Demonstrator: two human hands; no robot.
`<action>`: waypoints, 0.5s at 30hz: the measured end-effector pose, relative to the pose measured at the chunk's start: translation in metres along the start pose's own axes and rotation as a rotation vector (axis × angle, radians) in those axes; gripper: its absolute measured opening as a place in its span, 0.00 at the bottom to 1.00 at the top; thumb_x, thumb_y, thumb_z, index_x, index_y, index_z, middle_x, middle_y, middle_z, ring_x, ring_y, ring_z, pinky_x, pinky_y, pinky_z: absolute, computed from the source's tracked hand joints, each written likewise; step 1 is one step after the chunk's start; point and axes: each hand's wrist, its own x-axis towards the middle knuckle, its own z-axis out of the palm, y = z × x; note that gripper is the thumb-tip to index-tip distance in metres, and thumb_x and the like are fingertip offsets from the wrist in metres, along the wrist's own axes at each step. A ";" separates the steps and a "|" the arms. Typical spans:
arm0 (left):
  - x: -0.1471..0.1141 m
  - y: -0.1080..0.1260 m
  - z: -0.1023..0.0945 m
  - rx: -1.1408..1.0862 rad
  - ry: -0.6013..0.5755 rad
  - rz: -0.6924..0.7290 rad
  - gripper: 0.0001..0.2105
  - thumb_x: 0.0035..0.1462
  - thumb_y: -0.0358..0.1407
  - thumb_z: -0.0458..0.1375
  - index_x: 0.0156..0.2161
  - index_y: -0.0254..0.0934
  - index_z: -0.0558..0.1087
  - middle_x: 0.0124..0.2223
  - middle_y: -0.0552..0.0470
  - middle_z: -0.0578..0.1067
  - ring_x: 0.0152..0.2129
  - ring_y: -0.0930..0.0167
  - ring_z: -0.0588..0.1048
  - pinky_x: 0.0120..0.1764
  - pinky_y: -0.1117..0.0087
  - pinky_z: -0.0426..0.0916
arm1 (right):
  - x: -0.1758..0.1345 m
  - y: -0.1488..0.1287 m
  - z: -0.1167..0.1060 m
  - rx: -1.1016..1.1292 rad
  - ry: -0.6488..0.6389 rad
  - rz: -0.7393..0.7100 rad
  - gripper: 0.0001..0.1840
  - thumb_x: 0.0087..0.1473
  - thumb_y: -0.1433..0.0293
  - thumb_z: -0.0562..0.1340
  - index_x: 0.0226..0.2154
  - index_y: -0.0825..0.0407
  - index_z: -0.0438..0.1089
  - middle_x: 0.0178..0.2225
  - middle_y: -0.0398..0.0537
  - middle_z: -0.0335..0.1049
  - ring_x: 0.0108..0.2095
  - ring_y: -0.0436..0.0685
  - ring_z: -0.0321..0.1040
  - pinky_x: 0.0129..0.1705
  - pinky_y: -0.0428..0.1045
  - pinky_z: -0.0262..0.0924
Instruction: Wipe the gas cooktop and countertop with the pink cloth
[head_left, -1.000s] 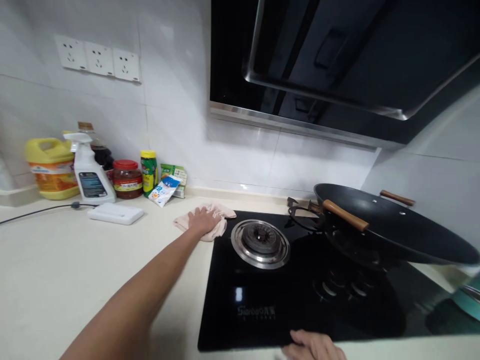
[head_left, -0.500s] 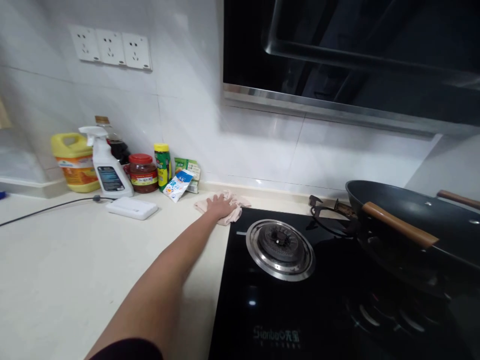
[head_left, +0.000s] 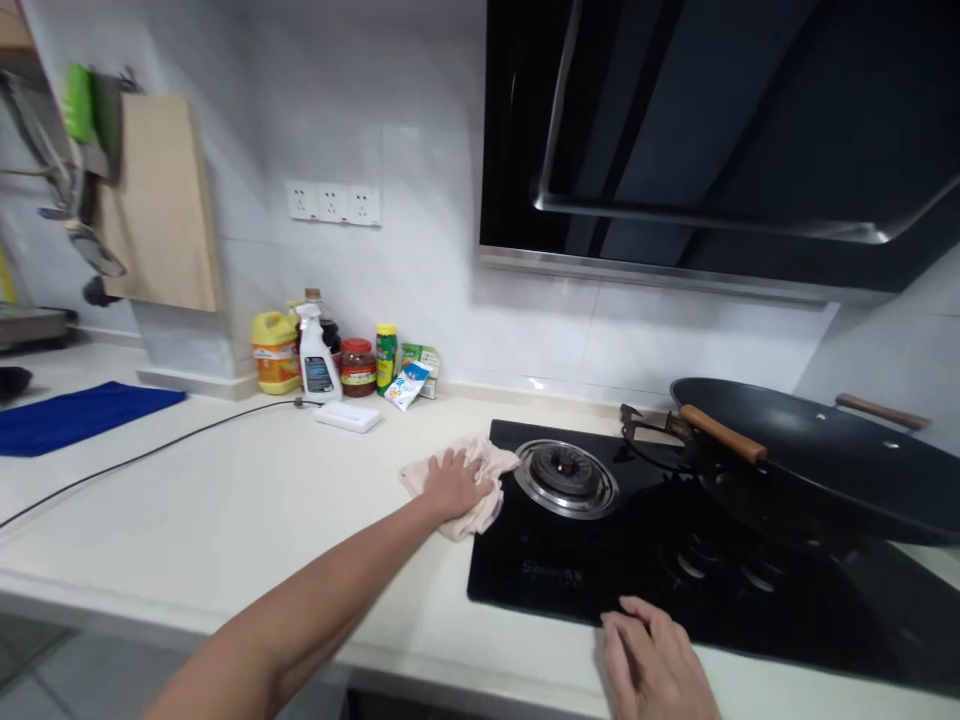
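A crumpled pale pink cloth [head_left: 478,507] lies across the left edge of the black glass stove [head_left: 525,590] and the countertop. My left hand [head_left: 455,487] presses down on this cloth, its fingers bent into the folds, the arm reaching in from the lower left. Beside it sits the bare round burner [head_left: 568,475] with its metal ring. My right hand [head_left: 658,665] rests near the stove's front edge, loosely curved with fingers apart and nothing visible in it.
A big wok [head_left: 810,460] with wooden handles stands on the stove's right side. Along the wall are a yellow jug [head_left: 275,355], a white spray bottle [head_left: 319,360], a red-lidded jar [head_left: 358,370] and packets. A white box [head_left: 347,417] and black cable lie left. The range hood [head_left: 675,150] hangs above.
My left hand has brought the cloth from near the back wall toward the front, along the stove's left edge. My right hand has come into view. The view has widened, showing more on the left.
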 end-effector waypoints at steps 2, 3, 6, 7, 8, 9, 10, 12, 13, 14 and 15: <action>-0.034 0.003 -0.001 -0.005 0.007 0.022 0.34 0.64 0.59 0.42 0.68 0.44 0.62 0.73 0.42 0.54 0.70 0.48 0.49 0.65 0.40 0.44 | 0.001 -0.001 0.000 -0.051 0.031 0.034 0.18 0.66 0.58 0.55 0.37 0.50 0.76 0.45 0.57 0.73 0.43 0.62 0.70 0.41 0.56 0.66; -0.051 0.005 -0.001 -0.009 0.011 0.033 0.34 0.64 0.59 0.43 0.67 0.43 0.62 0.73 0.42 0.55 0.70 0.48 0.50 0.65 0.40 0.44 | 0.001 -0.002 0.000 -0.065 0.039 0.041 0.20 0.67 0.57 0.54 0.37 0.50 0.76 0.45 0.57 0.73 0.43 0.63 0.70 0.41 0.56 0.65; -0.098 0.010 -0.003 -0.019 0.026 0.065 0.34 0.64 0.58 0.45 0.66 0.40 0.63 0.72 0.39 0.57 0.69 0.48 0.51 0.65 0.39 0.45 | 0.000 -0.006 0.000 -0.066 0.029 0.042 0.22 0.67 0.56 0.52 0.37 0.51 0.76 0.43 0.58 0.73 0.42 0.64 0.69 0.42 0.57 0.64; -0.111 0.011 -0.004 -0.022 0.036 0.078 0.33 0.64 0.57 0.46 0.66 0.40 0.64 0.71 0.38 0.58 0.69 0.48 0.52 0.65 0.40 0.46 | 0.000 -0.007 -0.001 -0.061 0.015 0.046 0.23 0.68 0.57 0.51 0.37 0.52 0.76 0.43 0.58 0.73 0.43 0.64 0.68 0.42 0.57 0.64; -0.123 0.013 -0.005 -0.024 0.051 0.093 0.30 0.65 0.55 0.46 0.64 0.40 0.65 0.70 0.38 0.60 0.68 0.49 0.54 0.65 0.41 0.47 | 0.000 -0.008 -0.002 -0.057 0.002 0.057 0.23 0.68 0.57 0.51 0.38 0.52 0.76 0.42 0.58 0.73 0.43 0.64 0.68 0.43 0.57 0.64; -0.134 0.014 -0.007 -0.027 0.069 0.107 0.28 0.65 0.52 0.46 0.63 0.40 0.67 0.69 0.39 0.62 0.67 0.51 0.57 0.65 0.42 0.49 | -0.001 -0.009 -0.003 -0.054 -0.008 0.068 0.23 0.68 0.58 0.51 0.38 0.53 0.76 0.42 0.57 0.73 0.43 0.64 0.68 0.44 0.57 0.63; -0.143 0.015 -0.008 -0.029 0.089 0.121 0.25 0.66 0.49 0.47 0.61 0.41 0.68 0.67 0.40 0.65 0.66 0.53 0.59 0.64 0.45 0.51 | -0.001 -0.010 -0.004 -0.050 -0.016 0.070 0.22 0.68 0.58 0.51 0.38 0.53 0.76 0.41 0.57 0.73 0.44 0.63 0.67 0.45 0.57 0.63; -0.157 0.016 -0.010 -0.034 0.127 0.144 0.21 0.67 0.44 0.47 0.59 0.41 0.70 0.64 0.42 0.68 0.63 0.57 0.63 0.63 0.49 0.54 | -0.001 -0.011 -0.005 -0.044 -0.017 0.064 0.22 0.68 0.58 0.51 0.38 0.53 0.75 0.41 0.57 0.73 0.44 0.63 0.67 0.45 0.57 0.63; -0.161 0.017 -0.010 -0.036 0.143 0.152 0.20 0.66 0.42 0.47 0.58 0.42 0.70 0.64 0.43 0.69 0.62 0.58 0.64 0.63 0.51 0.55 | 0.000 -0.012 -0.005 -0.043 -0.016 0.056 0.22 0.69 0.59 0.51 0.38 0.54 0.75 0.41 0.57 0.73 0.44 0.63 0.67 0.46 0.57 0.63; -0.164 0.018 -0.010 -0.042 0.153 0.162 0.20 0.66 0.42 0.47 0.58 0.43 0.70 0.64 0.44 0.68 0.62 0.59 0.65 0.63 0.53 0.56 | 0.000 -0.012 -0.006 -0.042 -0.012 0.047 0.21 0.69 0.59 0.51 0.39 0.54 0.75 0.41 0.57 0.73 0.44 0.62 0.67 0.46 0.57 0.64; -0.165 0.019 -0.010 -0.053 0.155 0.179 0.20 0.66 0.42 0.48 0.58 0.44 0.70 0.65 0.45 0.67 0.62 0.60 0.64 0.63 0.54 0.57 | 0.001 -0.012 -0.006 -0.040 -0.007 0.037 0.21 0.69 0.60 0.51 0.39 0.54 0.75 0.41 0.57 0.73 0.43 0.62 0.67 0.46 0.57 0.64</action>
